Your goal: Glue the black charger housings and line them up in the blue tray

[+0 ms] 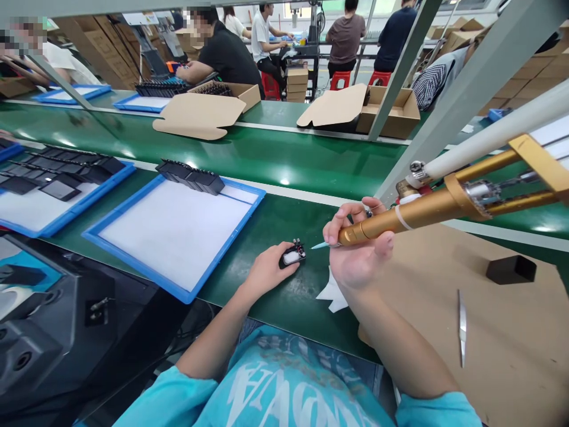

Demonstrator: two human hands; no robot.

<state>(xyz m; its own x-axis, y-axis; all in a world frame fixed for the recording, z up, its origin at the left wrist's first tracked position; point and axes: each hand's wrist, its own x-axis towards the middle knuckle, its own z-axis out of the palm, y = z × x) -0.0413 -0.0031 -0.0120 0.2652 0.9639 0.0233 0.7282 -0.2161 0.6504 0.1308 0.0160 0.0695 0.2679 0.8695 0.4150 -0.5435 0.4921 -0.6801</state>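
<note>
My left hand (269, 268) rests on the green bench with its fingers closed round a small black device (292, 256), which has a white oval part and small fittings on its far end. My right hand (358, 252) cradles a gold dispensing gun (400, 219), its thumb on the near side and its fingers curled behind. The gun's pale blue needle tip (319, 245) points left, a short way from the device and apart from it. Beneath my right wrist lies a torn piece of white paper (332, 293).
Left of my hands lies a blue-rimmed tray (200, 290) with a row of black devices (191, 177) at its far edge. On the right, a cardboard sheet (418, 302) holds tweezers (462, 329) and a black block (511, 270). A slanted metal post (462, 112) stands beyond the gun. Co-workers sit across the belt.
</note>
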